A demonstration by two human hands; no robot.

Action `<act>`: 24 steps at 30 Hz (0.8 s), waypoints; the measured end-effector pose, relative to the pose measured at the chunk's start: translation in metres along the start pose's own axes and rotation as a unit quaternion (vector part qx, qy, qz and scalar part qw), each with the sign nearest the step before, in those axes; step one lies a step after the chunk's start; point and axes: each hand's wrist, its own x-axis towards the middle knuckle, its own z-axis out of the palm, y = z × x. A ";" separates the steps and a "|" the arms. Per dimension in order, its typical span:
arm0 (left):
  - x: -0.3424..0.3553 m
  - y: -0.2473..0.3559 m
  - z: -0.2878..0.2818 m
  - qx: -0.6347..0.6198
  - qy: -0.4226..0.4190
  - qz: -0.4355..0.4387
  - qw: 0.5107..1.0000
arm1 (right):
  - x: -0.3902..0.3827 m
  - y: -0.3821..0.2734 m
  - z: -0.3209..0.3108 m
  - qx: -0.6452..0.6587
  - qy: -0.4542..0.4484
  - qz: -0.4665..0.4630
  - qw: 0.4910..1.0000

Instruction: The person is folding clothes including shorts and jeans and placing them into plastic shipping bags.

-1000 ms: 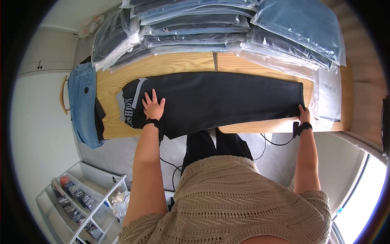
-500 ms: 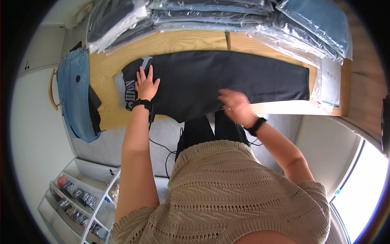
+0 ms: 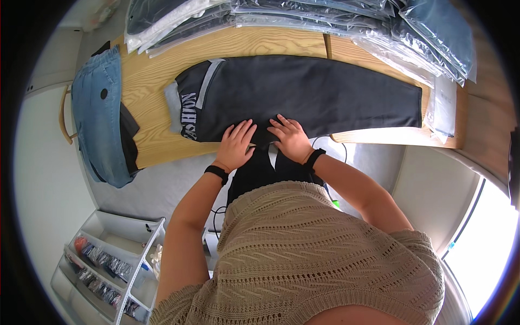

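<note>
A pair of black trousers [image 3: 314, 89], folded lengthwise, lies flat across the wooden table. At its left end are a grey waistband or cuff, a grey stripe and pale printed lettering. My left hand [image 3: 235, 145] rests on the near edge of the cloth, left of the middle, its fingers spread. Just to its right my right hand [image 3: 293, 140] also presses flat on that edge, fingers apart. The crotch point of the fabric lies between both hands, partly hidden under them. A black band is on each wrist.
Stacks of clothes in clear plastic bags [image 3: 303, 16] line the table's far side. Blue jeans [image 3: 97, 119] hang over its left end beside a wooden hanger [image 3: 65, 116]. A white compartment rack [image 3: 116, 238] with small packed items stands at lower left. Bare wooden tabletop [image 3: 146, 81] shows around the trousers.
My left hand has left the lettered end and come right and nearer. My right hand has moved left, beside it. The trousers have shifted slightly right and away, and the grey stripe is now uncovered.
</note>
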 end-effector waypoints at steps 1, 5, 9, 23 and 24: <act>0.002 -0.001 0.005 -0.012 0.026 -0.024 0.999 | 0.001 0.001 -0.002 -0.005 -0.001 0.001 1.000; 0.015 -0.013 0.005 0.014 0.071 0.003 0.997 | -0.006 0.004 -0.012 0.024 -0.008 -0.009 1.000; 0.008 -0.018 -0.004 0.024 0.069 0.039 0.997 | -0.033 0.019 -0.010 -0.052 0.000 0.007 0.999; -0.051 -0.079 -0.013 0.096 0.112 -0.058 0.987 | -0.064 0.080 -0.012 -0.129 0.174 0.066 0.974; -0.049 -0.079 -0.015 0.084 0.107 -0.077 0.988 | -0.060 0.081 -0.015 -0.090 0.182 0.080 0.976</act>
